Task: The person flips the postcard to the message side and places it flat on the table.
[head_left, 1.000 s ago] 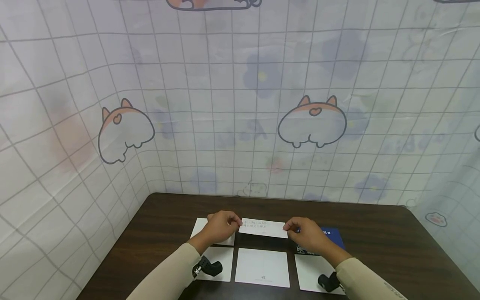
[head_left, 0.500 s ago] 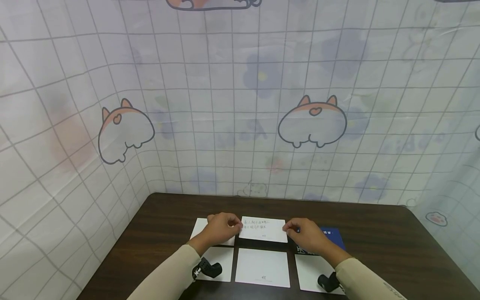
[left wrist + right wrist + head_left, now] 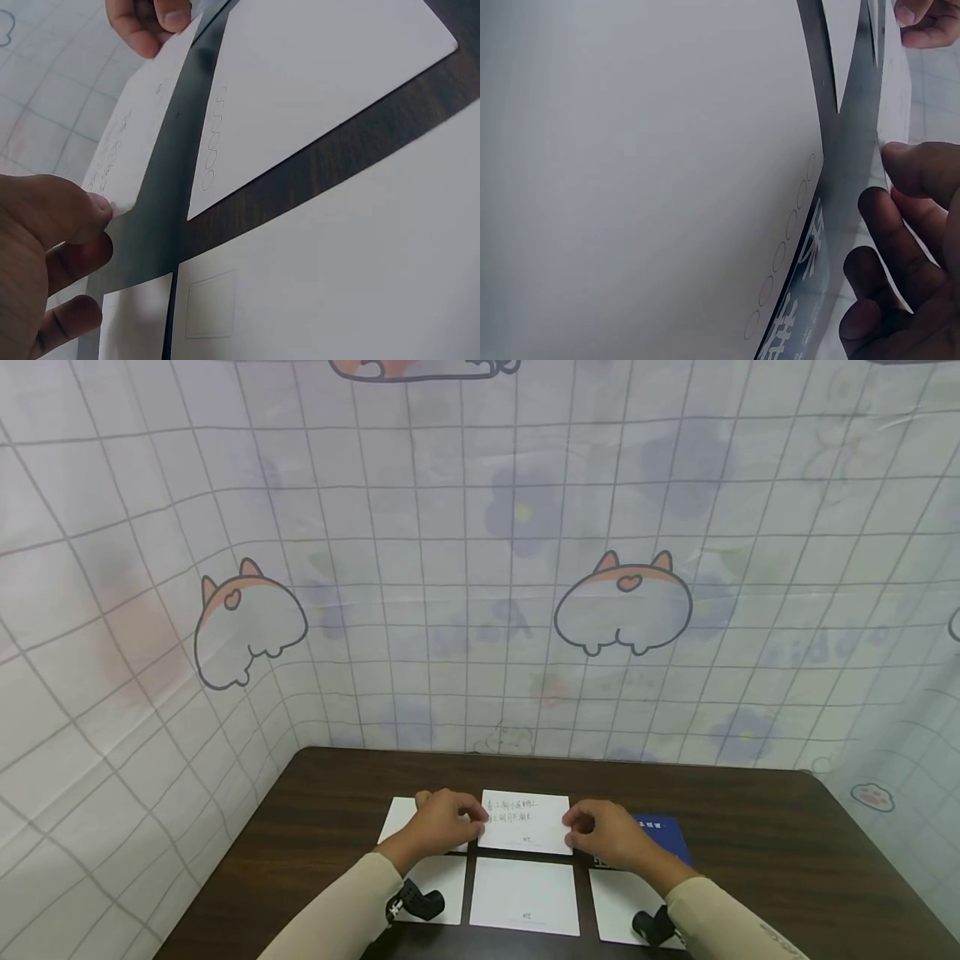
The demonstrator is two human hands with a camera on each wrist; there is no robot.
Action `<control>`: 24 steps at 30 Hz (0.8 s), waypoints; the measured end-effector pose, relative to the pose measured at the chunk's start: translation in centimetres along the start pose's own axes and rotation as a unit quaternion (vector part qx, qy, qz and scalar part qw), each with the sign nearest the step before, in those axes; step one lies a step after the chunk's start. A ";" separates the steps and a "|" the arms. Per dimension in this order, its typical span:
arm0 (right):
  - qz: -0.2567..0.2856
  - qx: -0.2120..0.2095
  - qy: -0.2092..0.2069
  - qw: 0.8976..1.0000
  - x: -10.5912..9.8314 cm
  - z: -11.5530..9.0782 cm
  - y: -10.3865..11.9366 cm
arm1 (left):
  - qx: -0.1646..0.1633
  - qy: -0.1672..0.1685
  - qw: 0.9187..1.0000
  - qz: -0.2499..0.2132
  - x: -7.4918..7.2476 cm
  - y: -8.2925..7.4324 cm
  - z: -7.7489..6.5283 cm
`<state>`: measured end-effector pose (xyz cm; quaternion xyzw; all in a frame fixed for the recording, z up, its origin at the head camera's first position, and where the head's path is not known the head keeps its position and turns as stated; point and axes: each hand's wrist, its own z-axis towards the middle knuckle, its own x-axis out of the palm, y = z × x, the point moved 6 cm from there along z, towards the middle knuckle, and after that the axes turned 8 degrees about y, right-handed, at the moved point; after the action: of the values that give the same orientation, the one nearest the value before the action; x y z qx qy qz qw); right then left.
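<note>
In the head view both hands are at a white postcard (image 3: 528, 828) with handwritten characters, in the middle of the back row. My left hand (image 3: 442, 823) pinches its left edge, and my right hand (image 3: 609, 837) pinches its right edge. Seen from the left wrist, the postcard (image 3: 142, 120) is tilted, its near edge raised over the dark table, with thumb against its corner. From the right wrist view, the card (image 3: 895, 90) appears nearly edge-on beside the right thumb.
Another white card (image 3: 397, 817) lies partly under the left hand, and a blue card (image 3: 663, 835) partly under the right. In front lie three white cards: left (image 3: 442, 889), middle (image 3: 525, 896) and right (image 3: 618, 910). Patterned cloth (image 3: 480, 610) hangs behind the table (image 3: 765, 835).
The handwritten postcard has tipped down from a steep tilt, its near edge lower and more of its face visible. Both hands have come slightly lower with it.
</note>
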<state>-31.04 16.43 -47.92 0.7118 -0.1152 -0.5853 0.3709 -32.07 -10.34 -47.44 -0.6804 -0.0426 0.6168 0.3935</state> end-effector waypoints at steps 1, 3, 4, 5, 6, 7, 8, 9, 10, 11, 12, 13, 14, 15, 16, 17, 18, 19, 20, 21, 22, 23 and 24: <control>-0.001 0.003 0.001 1.000 0.1 0.0 0.0 | 0.002 -0.001 1.000 0.004 0.0 -0.1 0.0; -0.005 0.008 0.002 1.000 0.2 0.1 0.0 | 0.006 -0.003 1.000 0.011 0.0 -0.2 -0.1; -0.007 0.009 0.002 1.000 0.3 0.1 0.0 | 0.009 -0.004 1.000 0.014 0.0 -0.3 -0.1; -0.008 0.008 0.003 1.000 0.3 0.1 0.0 | 0.009 -0.003 1.000 0.017 0.0 -0.3 -0.1; -0.010 0.007 0.003 1.000 0.4 0.2 0.0 | 0.011 -0.004 1.000 0.021 0.0 -0.3 -0.1; -0.011 0.006 0.003 1.000 0.4 0.2 0.0 | 0.011 -0.004 1.000 0.026 0.0 -0.3 0.0; -0.012 0.004 0.004 1.000 0.4 0.2 0.0 | 0.012 -0.004 0.999 0.030 0.1 -0.3 0.0; -0.014 0.001 0.005 1.000 0.5 0.3 0.0 | 0.010 -0.003 0.999 0.036 0.1 -0.3 0.0; -0.014 0.000 0.006 1.000 0.5 0.3 0.0 | 0.010 -0.002 0.999 0.041 0.2 -0.3 0.0; -0.015 -0.001 0.006 1.000 0.6 0.4 -0.1 | 0.009 -0.001 0.999 0.046 0.2 -0.2 0.0; -0.016 -0.002 0.007 1.000 0.6 0.4 -0.1 | 0.009 -0.001 0.999 0.051 0.3 -0.2 0.1; -0.017 -0.004 0.007 1.000 0.6 0.4 -0.1 | 0.007 0.000 0.998 0.055 0.3 -0.2 0.1; -0.019 -0.005 0.006 1.000 0.7 0.4 -0.1 | 0.007 0.000 0.998 0.058 0.4 -0.2 0.1; -0.020 -0.006 0.006 1.000 0.7 0.5 -0.1 | 0.006 0.001 0.998 0.061 0.4 -0.2 0.1; -0.020 -0.007 0.006 1.000 0.7 0.5 -0.1 | 0.005 0.001 0.998 0.063 0.4 -0.3 0.0; -0.021 -0.010 0.006 1.000 0.7 0.5 -0.1 | 0.004 0.001 0.998 0.065 0.4 -0.3 0.0; -0.021 -0.011 0.006 1.000 0.7 0.5 -0.1 | 0.004 0.001 0.998 0.068 0.4 -0.3 0.0; -0.021 -0.012 0.007 1.000 0.7 0.5 0.0 | 0.004 0.001 0.997 0.071 0.4 -0.3 0.0; -0.021 -0.014 0.007 1.000 0.7 0.4 0.0 | 0.004 0.000 0.997 0.076 0.4 -0.3 0.1; -0.022 -0.014 0.008 1.000 0.7 0.4 0.1 | 0.005 0.000 0.997 0.081 0.5 -0.3 0.1; -0.022 -0.016 0.008 1.000 0.7 0.3 0.2 | 0.007 0.000 0.996 0.085 0.5 -0.2 0.1; -0.022 -0.018 0.009 1.000 0.6 0.3 0.3 | 0.009 -0.001 0.996 0.090 0.6 -0.2 0.1; -0.022 -0.019 0.009 1.000 0.6 0.2 0.4 | 0.011 -0.001 0.996 0.093 0.6 -0.1 0.2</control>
<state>-30.95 15.68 -48.10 0.7123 -0.0847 -0.5890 0.3723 -32.02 -9.84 -47.82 -0.6764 0.0270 0.6521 0.3414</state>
